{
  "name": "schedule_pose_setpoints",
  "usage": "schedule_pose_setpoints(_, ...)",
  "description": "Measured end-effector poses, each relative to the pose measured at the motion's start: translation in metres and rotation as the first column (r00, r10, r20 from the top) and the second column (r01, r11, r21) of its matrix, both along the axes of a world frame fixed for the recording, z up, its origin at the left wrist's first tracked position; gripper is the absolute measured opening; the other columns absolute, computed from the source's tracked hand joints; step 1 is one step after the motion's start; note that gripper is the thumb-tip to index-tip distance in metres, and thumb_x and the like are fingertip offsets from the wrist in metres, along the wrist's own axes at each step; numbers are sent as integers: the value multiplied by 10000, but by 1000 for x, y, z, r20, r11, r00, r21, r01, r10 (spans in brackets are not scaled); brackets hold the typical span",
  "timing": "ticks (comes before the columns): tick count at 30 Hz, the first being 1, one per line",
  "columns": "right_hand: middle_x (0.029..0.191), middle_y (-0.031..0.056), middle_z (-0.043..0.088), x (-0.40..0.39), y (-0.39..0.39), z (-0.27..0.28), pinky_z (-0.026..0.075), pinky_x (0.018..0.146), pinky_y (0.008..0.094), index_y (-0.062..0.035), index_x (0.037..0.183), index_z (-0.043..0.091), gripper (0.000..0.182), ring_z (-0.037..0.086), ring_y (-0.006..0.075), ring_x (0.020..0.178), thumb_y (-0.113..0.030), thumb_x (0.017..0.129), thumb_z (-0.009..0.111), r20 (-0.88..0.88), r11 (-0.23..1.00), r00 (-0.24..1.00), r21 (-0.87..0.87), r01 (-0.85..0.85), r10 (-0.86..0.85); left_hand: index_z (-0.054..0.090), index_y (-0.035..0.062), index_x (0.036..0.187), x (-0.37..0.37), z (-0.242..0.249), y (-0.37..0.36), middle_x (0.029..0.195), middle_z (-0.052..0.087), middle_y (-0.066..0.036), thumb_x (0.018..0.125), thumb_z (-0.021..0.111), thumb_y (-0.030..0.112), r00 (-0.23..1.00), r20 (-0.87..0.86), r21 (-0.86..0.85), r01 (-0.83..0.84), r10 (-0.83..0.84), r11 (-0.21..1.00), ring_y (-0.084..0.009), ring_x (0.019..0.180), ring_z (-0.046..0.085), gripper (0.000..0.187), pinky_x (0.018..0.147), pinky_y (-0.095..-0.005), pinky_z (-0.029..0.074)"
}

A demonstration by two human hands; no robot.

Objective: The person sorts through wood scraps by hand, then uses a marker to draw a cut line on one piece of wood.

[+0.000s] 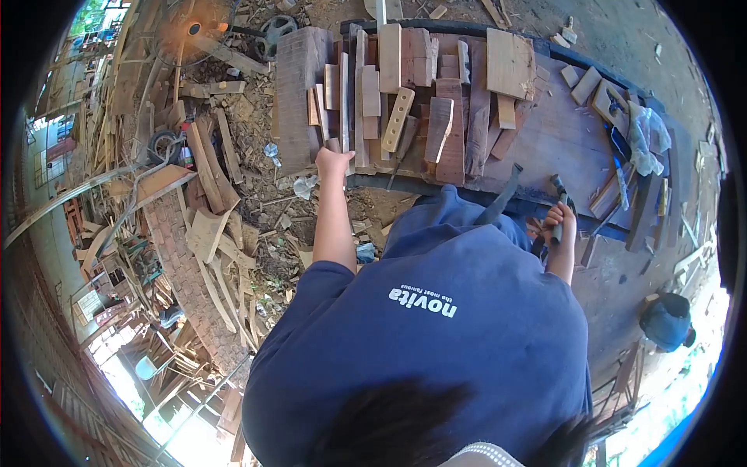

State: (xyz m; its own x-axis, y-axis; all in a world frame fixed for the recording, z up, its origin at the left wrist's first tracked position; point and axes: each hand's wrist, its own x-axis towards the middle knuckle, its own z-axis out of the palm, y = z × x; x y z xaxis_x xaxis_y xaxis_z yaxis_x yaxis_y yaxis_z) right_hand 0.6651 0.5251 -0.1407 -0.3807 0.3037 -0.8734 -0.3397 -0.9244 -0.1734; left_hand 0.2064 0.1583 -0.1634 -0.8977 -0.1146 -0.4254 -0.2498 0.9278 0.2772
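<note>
My left hand [334, 161] is closed at the near edge of the workbench, around a short brown wooden piece [333, 145] that pokes out of the fist; its full shape is hidden. Beside that fist runs a narrow pale strip [345, 101] among the wood blocks. At the right, my right hand [562, 221] grips a hammer [557, 185] by its dark handle, head pointing away from me. A block with a row of round holes [398, 121] lies mid-bench, next to a slim dark tool [400, 156]. Close to my lap is a dark flat strip [504, 193].
Many wood pieces cover the workbench [545, 148], including a wide board [303, 93] and a pale block [510, 64]. A clear plastic bag [646, 136] lies right, near a blue-handled tool [620, 185]. Offcuts [212, 159] litter the ground left. A dark rounded object [667, 321] stands lower right.
</note>
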Motion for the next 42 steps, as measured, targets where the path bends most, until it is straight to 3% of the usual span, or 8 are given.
schedule_pose_setpoints(5,592,-43,359,-15,-21,-34,337,434,250,-142,732,387,240,353,74,477,-138,942,503,70,996,997,-74,40,-35,657,-48,962,-8,51,16,946,703,-217,690,816,142,987,152,46,36,-42,998,-296,758,715,367,692,-384,556)
schedule_pose_setpoints(8,551,-53,343,-26,-18,-23,356,425,232,-139,663,387,303,359,69,445,-144,943,505,94,990,993,-119,77,-66,650,-3,850,-13,89,7,713,660,-84,722,771,76,970,232,263,2,-65,965,-152,579,613,193,552,-313,481)
schedule_pose_setpoints(12,613,-24,380,-30,-22,-27,388,479,267,-117,726,391,220,397,94,513,-87,913,505,91,992,995,-122,40,-29,638,15,818,-20,138,-8,663,618,-33,710,792,85,929,329,302,67,-169,951,-106,555,551,200,552,-291,451)
schedule_pose_setpoints(21,612,6,410,-59,-5,-25,432,538,278,-79,714,398,202,418,139,531,-34,876,509,51,932,968,-263,249,-244,683,3,890,26,191,3,890,683,-54,706,806,54,912,270,767,-9,-310,642,-155,813,628,227,771,-282,482)
schedule_pose_setpoints(23,602,5,410,-60,4,-31,433,546,284,-84,699,395,213,423,143,531,-36,878,500,19,899,949,-314,305,-315,685,20,877,35,177,18,891,677,-57,710,800,52,850,223,876,40,-478,480,-153,833,618,206,766,-279,471)
schedule_pose_setpoints(27,590,4,403,-62,5,-32,434,545,288,-90,692,389,220,422,144,527,-37,879,493,38,924,968,-290,249,-249,686,51,919,54,130,54,917,669,-61,710,823,90,823,297,908,-86,-484,411,-154,832,612,253,751,-282,461)
schedule_pose_setpoints(36,573,12,384,-44,-2,-35,425,541,297,-97,673,386,240,418,156,523,-69,879,505,67,948,993,-298,117,-102,655,-23,1071,70,36,109,1025,688,-108,710,859,201,830,413,758,-84,-376,646,-188,964,643,472,883,-344,489)
schedule_pose_setpoints(42,576,8,383,-43,-2,-34,413,540,299,-96,667,387,246,405,155,521,-59,867,526,4,933,992,-339,117,-123,679,50,1013,85,35,109,982,704,-131,717,830,337,863,52,553,394,-502,734,-244,912,667,439,844,-351,501)
